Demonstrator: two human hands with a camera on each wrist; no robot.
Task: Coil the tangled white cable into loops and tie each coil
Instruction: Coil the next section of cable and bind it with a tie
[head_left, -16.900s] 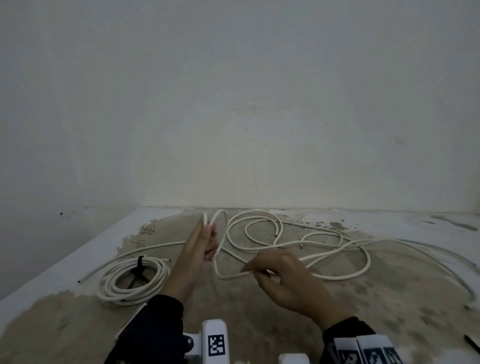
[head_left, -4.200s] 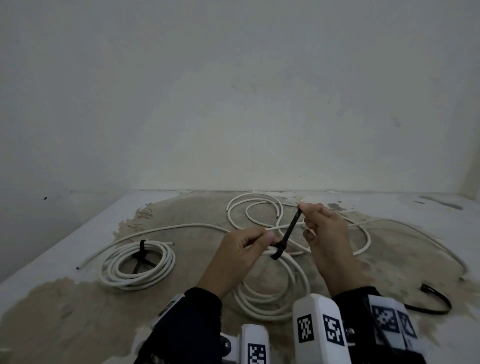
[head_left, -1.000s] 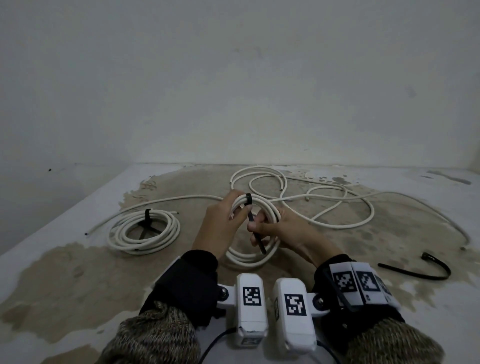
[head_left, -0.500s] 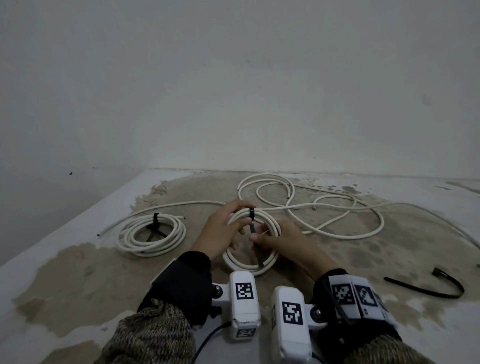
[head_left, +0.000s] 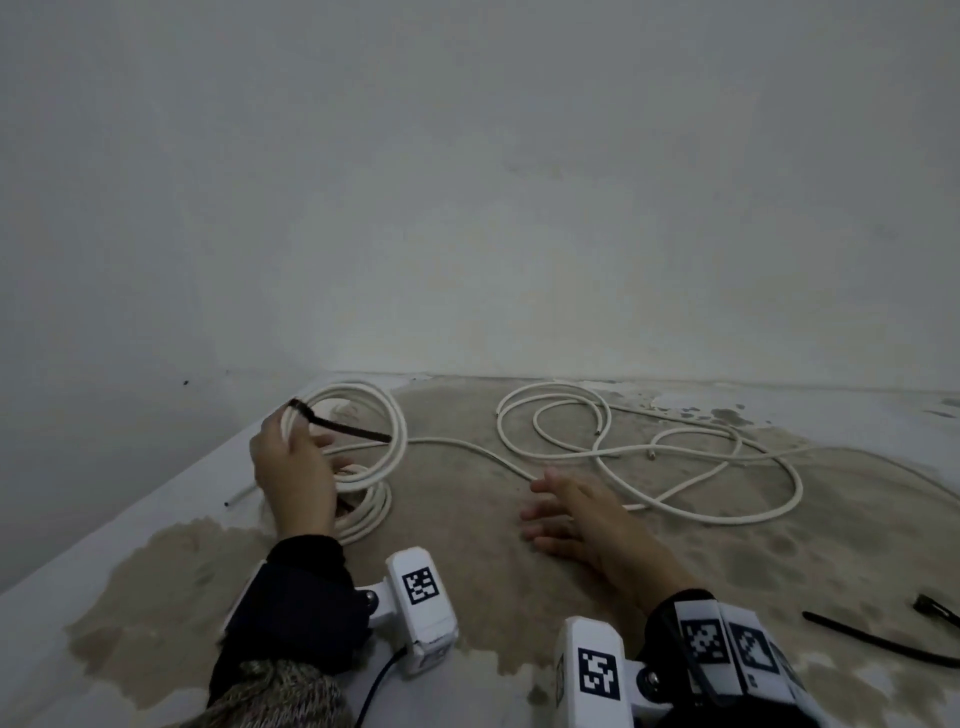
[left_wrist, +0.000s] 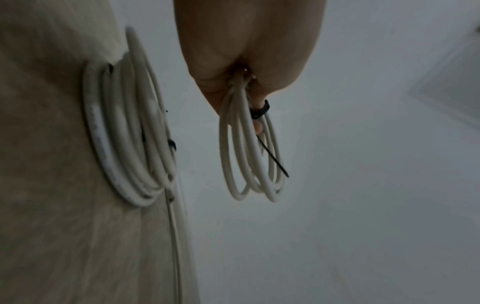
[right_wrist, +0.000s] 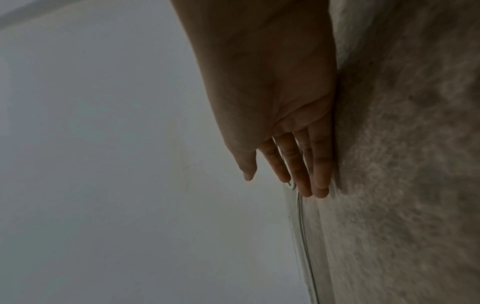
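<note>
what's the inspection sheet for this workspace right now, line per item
surface: white tabletop with a large tan stain.
job's things: newly tied coil raised in the left hand, black tie round it, tail sticking out; first tied coil lies on the table beneath.
clutter: spare black tie lying at the right edge.
grips: left hand holds the new coil; right hand flat, fingers straight, holding nothing.
cables: loose white cable lies uncoiled in loops at centre-right.
surroundings: plain pale wall; nothing else seen.
</note>
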